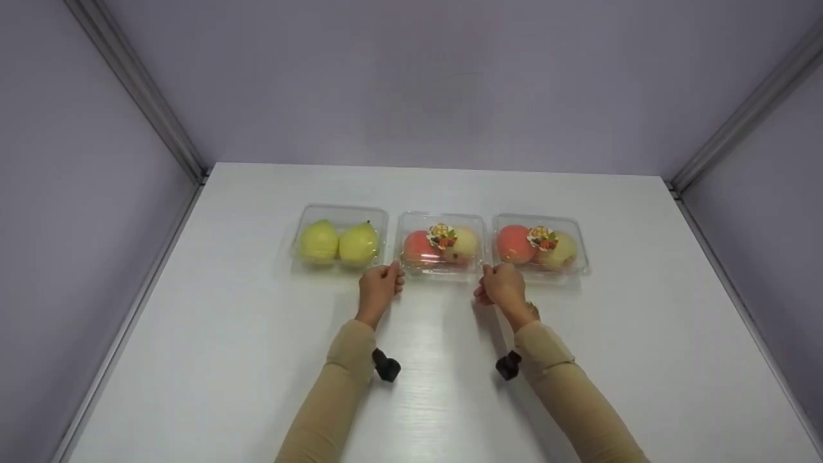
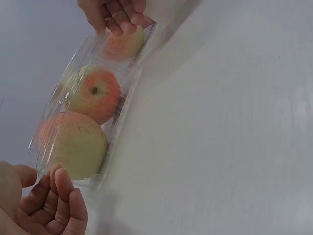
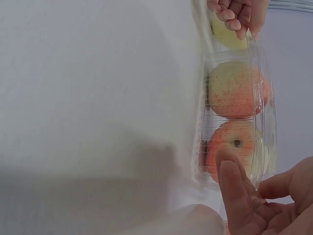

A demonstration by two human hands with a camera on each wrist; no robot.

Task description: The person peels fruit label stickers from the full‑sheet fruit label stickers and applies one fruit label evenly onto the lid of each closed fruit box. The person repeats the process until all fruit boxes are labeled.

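Both hands are gripping the middle box of apples at its near corners: left hand fingers curling on the left corner, right hand on the right. The box is sitting on the counter, closed and not yet lifted, between the pear box and the right box.

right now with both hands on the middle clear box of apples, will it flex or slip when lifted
Probably it flexes a little: the middle clamshell looks thin and clear, so the left hand and right hand at its front corners may bend the walls. The two apples look loose and round, so they could roll and shift the weight. The glossy plastic may be slippery.
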